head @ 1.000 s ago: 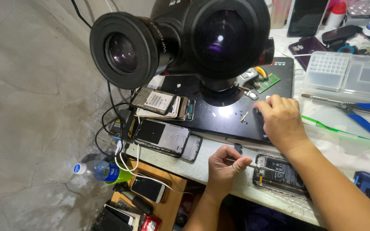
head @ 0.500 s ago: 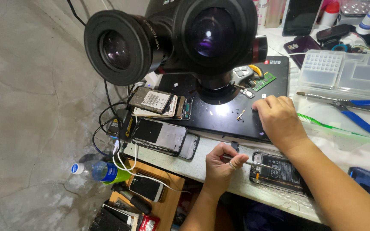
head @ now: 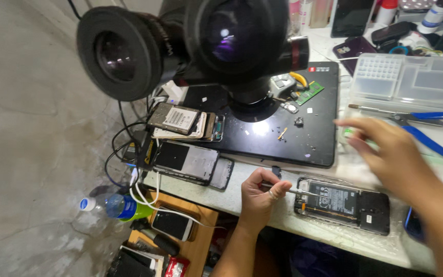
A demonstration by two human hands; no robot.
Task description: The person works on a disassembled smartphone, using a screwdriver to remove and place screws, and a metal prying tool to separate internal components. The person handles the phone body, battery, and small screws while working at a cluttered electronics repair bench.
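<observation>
An opened phone (head: 342, 203) with its back off lies near the front edge of the white bench. My left hand (head: 260, 197) grips a thin screwdriver (head: 288, 190) whose tip touches the phone's left edge. Blurred by motion, my right hand (head: 388, 154) hovers above the bench just right of the black microscope base (head: 303, 131), fingers spread and holding nothing. The microscope's two eyepieces (head: 180, 43) fill the top of the view.
Stacked phones (head: 183, 123) and loose phone parts (head: 193, 163) lie at the left. Blue-handled pliers (head: 426, 131) and a clear parts box (head: 411, 82) sit at the right. A green circuit board (head: 309, 93) rests on the base. A bottle (head: 111, 206) and a low shelf stand below.
My right hand has lifted off the edge of the microscope base and moved right, fingers spreading. My left hand stays on the screwdriver at the phone. The camera moved closer.
</observation>
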